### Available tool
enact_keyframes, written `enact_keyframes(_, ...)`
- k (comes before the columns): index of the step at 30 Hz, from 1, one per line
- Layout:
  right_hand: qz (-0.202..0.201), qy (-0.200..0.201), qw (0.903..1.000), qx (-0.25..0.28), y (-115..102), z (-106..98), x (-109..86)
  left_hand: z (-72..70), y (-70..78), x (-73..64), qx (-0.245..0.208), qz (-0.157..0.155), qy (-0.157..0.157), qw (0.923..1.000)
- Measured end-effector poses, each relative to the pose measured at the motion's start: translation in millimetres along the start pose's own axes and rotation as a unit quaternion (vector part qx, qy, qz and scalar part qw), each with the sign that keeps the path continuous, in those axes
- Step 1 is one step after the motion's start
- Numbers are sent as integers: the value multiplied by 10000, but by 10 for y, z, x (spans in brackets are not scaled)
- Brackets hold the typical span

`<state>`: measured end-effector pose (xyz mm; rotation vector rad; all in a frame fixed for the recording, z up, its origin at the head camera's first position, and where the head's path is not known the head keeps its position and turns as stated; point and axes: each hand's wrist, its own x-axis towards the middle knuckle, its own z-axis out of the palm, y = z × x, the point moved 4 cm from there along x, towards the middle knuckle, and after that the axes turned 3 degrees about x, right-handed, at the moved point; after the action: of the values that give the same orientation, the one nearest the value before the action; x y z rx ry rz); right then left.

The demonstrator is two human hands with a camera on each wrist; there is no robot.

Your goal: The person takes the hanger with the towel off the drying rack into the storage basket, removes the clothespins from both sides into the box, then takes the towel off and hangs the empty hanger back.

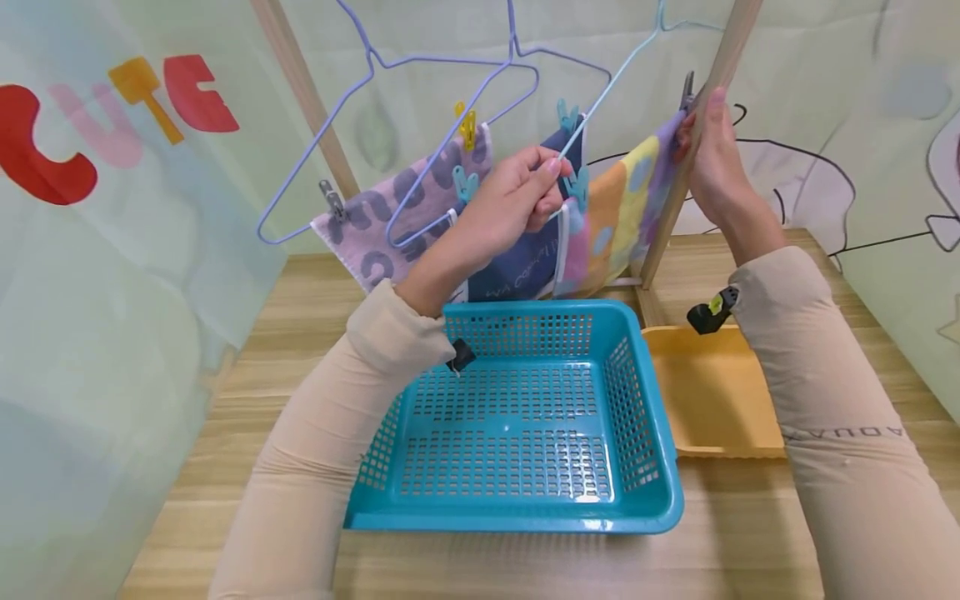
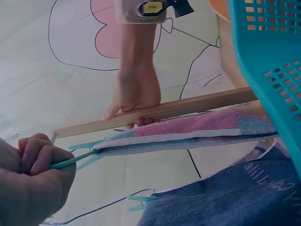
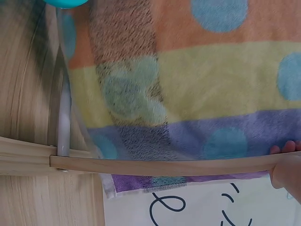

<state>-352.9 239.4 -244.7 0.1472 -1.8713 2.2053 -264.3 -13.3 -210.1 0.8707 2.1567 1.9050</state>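
My left hand (image 1: 513,196) pinches the lower corner of a light-blue hanger (image 1: 609,90). From that hanger hangs a striped, dotted towel (image 1: 626,208), clipped by a teal clothespin (image 1: 577,185) near my left hand and a grey clothespin (image 1: 687,90) beside my right. My right hand (image 1: 722,171) holds the wooden post (image 1: 671,217) of the rack, thumb on one side and fingertips showing on the other, close to the towel's purple end. In the right wrist view, the towel's purple edge (image 3: 141,183) shows past the post.
Two purple hangers hang to the left, one with a lilac patterned towel (image 1: 408,196), the other with a navy towel (image 1: 517,262). A teal basket (image 1: 667,467) stands below on the wooden table (image 1: 742,517), and a yellow tray (image 1: 716,392) sits right of it.
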Motion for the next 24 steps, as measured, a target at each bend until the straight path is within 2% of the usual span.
enact_keyframes(7,-137,14,9991,396,3,12,19,-83,113,-56,94,-85,220,9997)
enact_keyframes(16,65,82,9999,11,11,-5,15,-225,247,-251,693,22,575,9959)
enact_keyframes(22,137,126,9997,-158,-3,-27,19,-327,331,-431,1331,109,560,9895)
enact_keyframes(24,148,144,9997,-89,-2,-35,23,-352,358,-496,1386,108,581,9886)
